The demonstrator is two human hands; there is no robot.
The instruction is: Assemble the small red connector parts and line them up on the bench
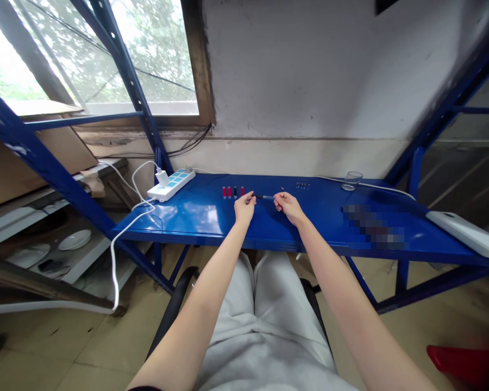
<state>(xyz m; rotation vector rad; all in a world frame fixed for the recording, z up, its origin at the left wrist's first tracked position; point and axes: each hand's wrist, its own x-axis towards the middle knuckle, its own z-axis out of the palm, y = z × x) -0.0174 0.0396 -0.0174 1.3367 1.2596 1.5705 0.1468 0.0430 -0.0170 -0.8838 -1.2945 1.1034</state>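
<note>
A thin pen (pixel 263 196), part black and part clear, spans the gap between my two hands above the blue table (pixel 195 217). My left hand (pixel 245 207) pinches its black end. At the clear end, the closed fingers of my right hand (pixel 287 206) grip it. Just beyond my left hand stands a short row of small cap-like pieces (pixel 229 192), red ones and a black one. Several tiny pieces (pixel 302 185) are set out behind my right hand, too small to name. A small slim bit (pixel 282 188) lies near my right fingertips.
A white power strip (pixel 171 184) with a plugged-in cord sits at the table's left end. Toward the right are a clear glass cup (pixel 351 181), a blurred-out dark object (pixel 372 227) and a white flat device (pixel 466 233). Blue frame posts (pixel 415 174) rise at both sides.
</note>
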